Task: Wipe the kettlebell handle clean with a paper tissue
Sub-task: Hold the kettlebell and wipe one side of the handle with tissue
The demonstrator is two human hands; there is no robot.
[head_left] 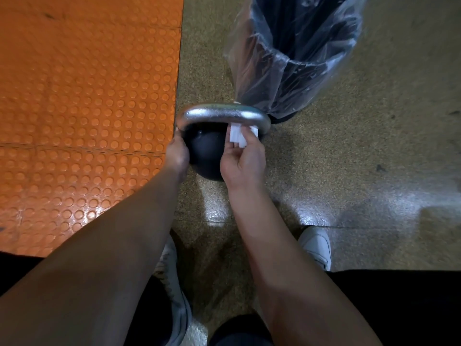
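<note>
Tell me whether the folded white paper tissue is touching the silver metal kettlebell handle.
Touching. The head view shows the folded white paper tissue, held by the right hand, pressed against the underside of the silver metal kettlebell handle.

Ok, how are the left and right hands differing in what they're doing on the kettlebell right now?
The left hand steadies the kettlebell at its left side, bare; the right hand pinches a folded white paper tissue. The left hand sits by the handle's left end; the right presses the tissue under the silver handle near its right end. Both touch the kettlebell.
</note>
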